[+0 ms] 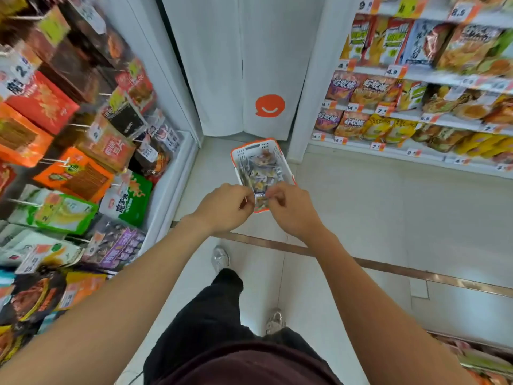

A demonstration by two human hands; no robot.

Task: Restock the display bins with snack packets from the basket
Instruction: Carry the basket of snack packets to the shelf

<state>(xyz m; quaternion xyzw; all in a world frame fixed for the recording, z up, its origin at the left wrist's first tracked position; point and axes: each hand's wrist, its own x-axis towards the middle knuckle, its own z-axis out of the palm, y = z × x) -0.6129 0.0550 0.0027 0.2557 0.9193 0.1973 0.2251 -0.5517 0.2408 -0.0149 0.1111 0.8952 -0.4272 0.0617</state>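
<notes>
A white basket with an orange rim (241, 154) stands on the floor ahead of me, filled with several small snack packets (261, 173). Both my hands are stretched out above its near end. My left hand (224, 208) and my right hand (291, 209) have curled fingers that pinch one small snack packet (261, 198) between them, just over the basket's near rim. The packet's lower part is hidden by my fingers.
Hanging snack bags (75, 176) fill the rack on my left. Shelves of chip bags (388, 126) with price tags run along the right. A white curtain with an orange smile logo (269, 105) closes the aisle ahead. My legs and shoes (220, 258) stand on the pale floor.
</notes>
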